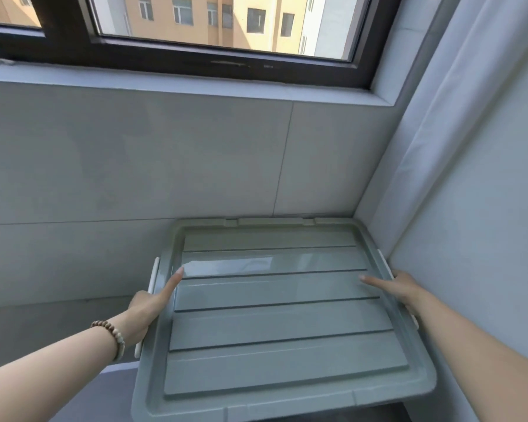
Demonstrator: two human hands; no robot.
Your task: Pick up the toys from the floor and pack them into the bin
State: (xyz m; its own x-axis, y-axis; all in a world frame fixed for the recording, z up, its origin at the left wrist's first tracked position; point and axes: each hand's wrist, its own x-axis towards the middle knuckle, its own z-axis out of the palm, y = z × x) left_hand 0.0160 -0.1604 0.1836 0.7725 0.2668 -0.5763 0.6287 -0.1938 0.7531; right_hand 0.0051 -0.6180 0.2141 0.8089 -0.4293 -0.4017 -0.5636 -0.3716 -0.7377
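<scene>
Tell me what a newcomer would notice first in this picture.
A big grey-green ribbed bin lid fills the lower middle, near the wall corner below a dark-framed window. The left grip, with a beaded bracelet at its wrist, and the right grip hold its opposite side edges, thumbs lying on top.

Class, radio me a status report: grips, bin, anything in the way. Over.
Left grip holds bin at left edge, thumb on lid. Right grip holds right edge. Lid on; no toys in view.
</scene>
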